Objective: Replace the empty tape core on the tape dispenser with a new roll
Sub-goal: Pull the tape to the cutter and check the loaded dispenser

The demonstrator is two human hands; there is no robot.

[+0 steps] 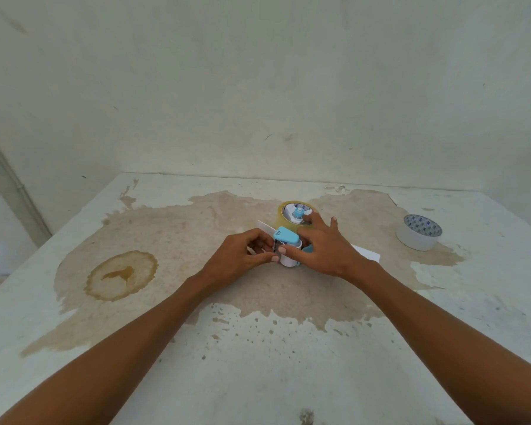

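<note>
A blue and white tape dispenser (287, 240) lies on the table between my hands. A yellowish clear tape roll (281, 217) sits on its hub at the far end, around a light blue centre knob (297, 213). My right hand (322, 243) lies over the dispenser, fingers on the roll and thumb on the white front part. My left hand (246, 253) pinches at the dispenser's front end by the cutter, where a thin strip of tape seems to show; I cannot tell for certain. A white tape core (419, 232) stands apart at the right.
A white sheet of paper (368, 255) lies under the dispenser. The worn table (258, 348) has a large brown stain and a ring-shaped mark (121, 276) at the left. A plain wall rises behind the far edge.
</note>
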